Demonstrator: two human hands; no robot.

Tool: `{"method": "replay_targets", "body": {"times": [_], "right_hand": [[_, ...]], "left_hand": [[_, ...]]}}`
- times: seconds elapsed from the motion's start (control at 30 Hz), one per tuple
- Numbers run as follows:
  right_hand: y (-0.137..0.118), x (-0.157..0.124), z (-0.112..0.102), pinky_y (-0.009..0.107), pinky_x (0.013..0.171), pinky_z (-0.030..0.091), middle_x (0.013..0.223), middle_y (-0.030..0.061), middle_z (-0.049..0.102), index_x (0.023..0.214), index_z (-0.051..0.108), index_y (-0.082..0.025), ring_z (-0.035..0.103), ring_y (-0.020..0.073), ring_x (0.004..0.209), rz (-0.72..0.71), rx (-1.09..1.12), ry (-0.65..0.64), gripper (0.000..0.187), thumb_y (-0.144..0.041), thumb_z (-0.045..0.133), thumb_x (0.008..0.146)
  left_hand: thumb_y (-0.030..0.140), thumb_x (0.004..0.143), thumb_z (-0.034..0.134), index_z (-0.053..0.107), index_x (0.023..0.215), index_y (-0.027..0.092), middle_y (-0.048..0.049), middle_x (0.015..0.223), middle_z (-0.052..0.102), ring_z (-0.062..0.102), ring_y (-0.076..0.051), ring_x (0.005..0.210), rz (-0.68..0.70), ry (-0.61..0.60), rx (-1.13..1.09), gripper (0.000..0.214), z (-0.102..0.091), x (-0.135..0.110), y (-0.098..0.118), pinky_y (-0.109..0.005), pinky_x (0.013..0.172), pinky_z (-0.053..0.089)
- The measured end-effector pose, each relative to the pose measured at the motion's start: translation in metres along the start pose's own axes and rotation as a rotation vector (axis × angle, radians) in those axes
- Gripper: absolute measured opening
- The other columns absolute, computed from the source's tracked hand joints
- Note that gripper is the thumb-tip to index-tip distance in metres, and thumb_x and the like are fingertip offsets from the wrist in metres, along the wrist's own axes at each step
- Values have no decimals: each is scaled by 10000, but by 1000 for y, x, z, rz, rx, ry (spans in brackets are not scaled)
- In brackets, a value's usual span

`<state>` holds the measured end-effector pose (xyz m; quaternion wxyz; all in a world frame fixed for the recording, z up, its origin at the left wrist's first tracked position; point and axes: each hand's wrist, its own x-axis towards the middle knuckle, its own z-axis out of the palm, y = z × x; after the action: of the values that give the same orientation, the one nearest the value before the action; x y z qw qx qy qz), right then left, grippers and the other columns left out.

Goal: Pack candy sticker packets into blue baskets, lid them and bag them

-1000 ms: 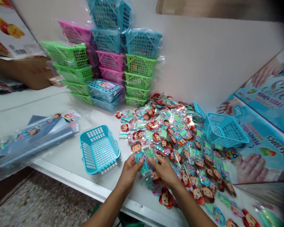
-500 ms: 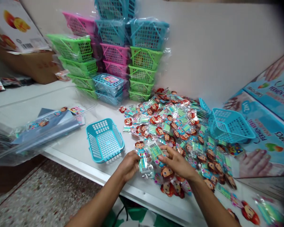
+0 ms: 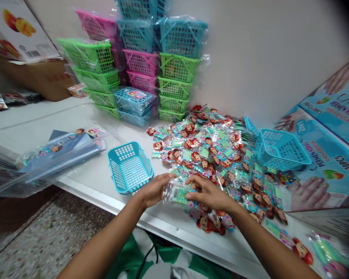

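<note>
My left hand [image 3: 157, 189] is closed around the left end of a few small clear packets [image 3: 178, 194] with green contents, blurred by motion. From the other side my right hand [image 3: 211, 193] pinches them between thumb and fingers. Both hands are over the table's front edge, beside a big heap of similar packets [image 3: 218, 149] printed with red-haired cartoon figures. To the left of my left hand stands a blue plastic basket [image 3: 130, 168] with nothing in it. More cartoon packets [image 3: 211, 224] lie just below my right hand.
Stacks of wrapped green baskets [image 3: 174, 87], pink baskets [image 3: 141, 64] and blue baskets [image 3: 183, 37] rise at the back. Another blue basket [image 3: 282, 151] leans by printed cartons [image 3: 322, 155] on the right. Clear plastic bags [image 3: 66, 155] lie left. A cartoon packet [image 3: 302, 250] lies front right.
The packets between my hands have turned from upright to nearly level. My left hand has moved slightly up and left, and the fingers of both hands have come nearer together.
</note>
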<state>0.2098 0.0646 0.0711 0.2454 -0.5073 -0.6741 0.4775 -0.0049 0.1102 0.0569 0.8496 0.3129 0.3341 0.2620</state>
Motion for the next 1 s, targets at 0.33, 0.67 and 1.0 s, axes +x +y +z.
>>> {"method": "replay_targets", "body": {"times": [0.33, 0.67, 1.0], "right_hand": [[25, -5, 66, 225, 625, 421, 691, -40, 592, 895, 580, -205, 567, 119, 658, 199, 839, 398, 371, -439, 749, 662], [33, -25, 81, 205, 491, 351, 611, -55, 522, 885, 532, -192, 480, 92, 518, 214, 551, 274, 331, -508, 585, 798], [55, -82, 38, 307, 688, 455, 942, 47, 656, 1038, 593, -225, 610, 210, 831, 228, -514, 352, 303, -449, 501, 856]], "left_hand": [[324, 808, 615, 627, 1053, 132, -84, 977, 691, 623, -225, 965, 270, 66, -357, 311, 36, 5, -62, -354, 900, 446], [192, 772, 628, 631, 917, 90, -99, 832, 710, 678, -230, 802, 166, 266, -442, 177, 26, 2, -60, -360, 808, 515], [110, 825, 518, 618, 852, 45, -114, 678, 686, 668, -200, 581, -25, 451, -409, 122, -21, -42, -69, -315, 589, 557]]}}
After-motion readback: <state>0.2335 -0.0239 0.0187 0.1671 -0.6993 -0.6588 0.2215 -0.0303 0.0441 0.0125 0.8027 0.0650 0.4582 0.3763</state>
